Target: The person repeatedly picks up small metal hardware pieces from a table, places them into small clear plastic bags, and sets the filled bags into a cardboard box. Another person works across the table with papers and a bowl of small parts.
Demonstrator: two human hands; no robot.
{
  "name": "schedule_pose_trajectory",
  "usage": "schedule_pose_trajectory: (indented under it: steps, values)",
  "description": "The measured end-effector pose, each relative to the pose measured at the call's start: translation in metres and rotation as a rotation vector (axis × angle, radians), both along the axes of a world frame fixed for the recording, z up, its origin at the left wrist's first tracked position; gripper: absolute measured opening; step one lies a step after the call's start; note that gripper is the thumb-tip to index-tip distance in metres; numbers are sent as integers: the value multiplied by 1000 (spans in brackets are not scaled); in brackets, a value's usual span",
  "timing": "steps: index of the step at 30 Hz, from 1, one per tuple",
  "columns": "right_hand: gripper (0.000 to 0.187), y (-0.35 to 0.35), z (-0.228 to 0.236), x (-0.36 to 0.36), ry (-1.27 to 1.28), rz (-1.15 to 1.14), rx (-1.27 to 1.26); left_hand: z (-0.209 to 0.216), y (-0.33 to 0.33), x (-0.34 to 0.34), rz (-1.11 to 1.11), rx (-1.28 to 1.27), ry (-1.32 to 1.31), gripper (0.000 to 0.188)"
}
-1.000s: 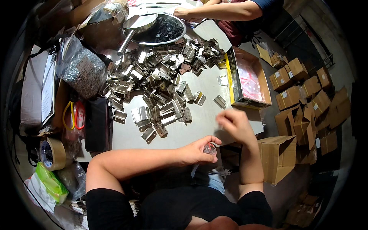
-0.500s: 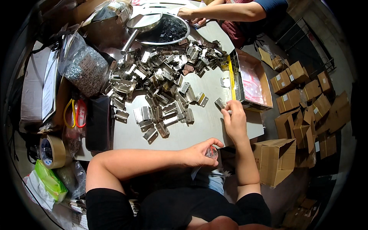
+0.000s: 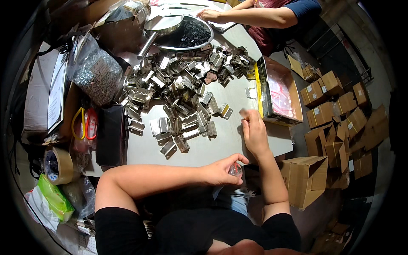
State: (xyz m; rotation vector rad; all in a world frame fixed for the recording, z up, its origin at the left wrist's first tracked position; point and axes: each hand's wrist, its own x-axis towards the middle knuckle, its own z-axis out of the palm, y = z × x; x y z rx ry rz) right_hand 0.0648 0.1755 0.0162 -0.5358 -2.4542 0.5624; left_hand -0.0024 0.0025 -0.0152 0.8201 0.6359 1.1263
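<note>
My left hand (image 3: 221, 171) is curled round a small clear plastic bag (image 3: 235, 170) with red on it, held just off the table's near edge. Above the table's right side, my right hand (image 3: 256, 132) pinches a small metal bracket (image 3: 244, 113), partly hidden by the fingers and a bit blurred. A big heap of shiny metal brackets (image 3: 182, 80) covers the middle of the table, with a few loose ones nearer me. One flat bracket (image 3: 250, 92) lies by itself beside the yellow-edged box.
At the right edge stands an open carton (image 3: 293, 91) of clear, red-printed bags. A bowl (image 3: 204, 41) of black parts holds a metal scoop (image 3: 163, 24). To the left are a bag of screws (image 3: 100, 74) and a black phone (image 3: 110, 136). Another person's arm (image 3: 259, 18) reaches in opposite.
My right hand has shifted slightly left, and the bracket in it has turned so that less of it shows. My left hand stays almost still with the bag.
</note>
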Motion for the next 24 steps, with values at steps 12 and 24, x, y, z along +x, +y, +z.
schedule_pose_trajectory:
  steps: [12, 24]
  values:
    - [34, -5, 1, -53, -135, 144, 58, 1, 1, -1, -8, 2, 16, 60]
    - [17, 5, -3, -18, 58, -73, -146, 0, 2, 0, -10, 20, 57, 59]
